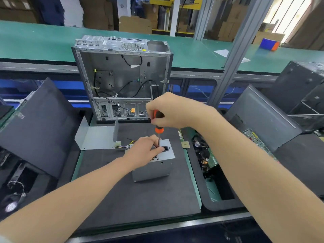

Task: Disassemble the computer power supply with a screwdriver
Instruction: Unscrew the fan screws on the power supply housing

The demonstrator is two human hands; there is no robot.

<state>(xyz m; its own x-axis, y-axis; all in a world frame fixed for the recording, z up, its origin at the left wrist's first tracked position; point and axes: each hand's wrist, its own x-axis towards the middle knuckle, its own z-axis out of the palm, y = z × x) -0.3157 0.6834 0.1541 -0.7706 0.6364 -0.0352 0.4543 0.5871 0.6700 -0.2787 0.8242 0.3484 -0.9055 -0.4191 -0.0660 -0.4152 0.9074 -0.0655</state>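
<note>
A worker's left hand point(146, 149) grips the top of the power supply point(154, 168), which stands on end near the middle of the dark mat point(122, 190) on the table point(194, 176). The right hand point(172, 111) is wrapped round the orange-and-black screwdriver point(158, 128), its shaft upright and its tip down beside the black socket. The step appears to be backing a screw out of the upturned face. It is best done with the shaft square to the screw, firm downward pressure and the casing pinned so it cannot twist or tip. Counted: two hands, one screwdriver, one power supply. Beyond lie one bent metal cover point(98, 139) and one wire bundle point(122, 145). At the mat's far edge stands one stripped computer case point(122, 76).
</note>
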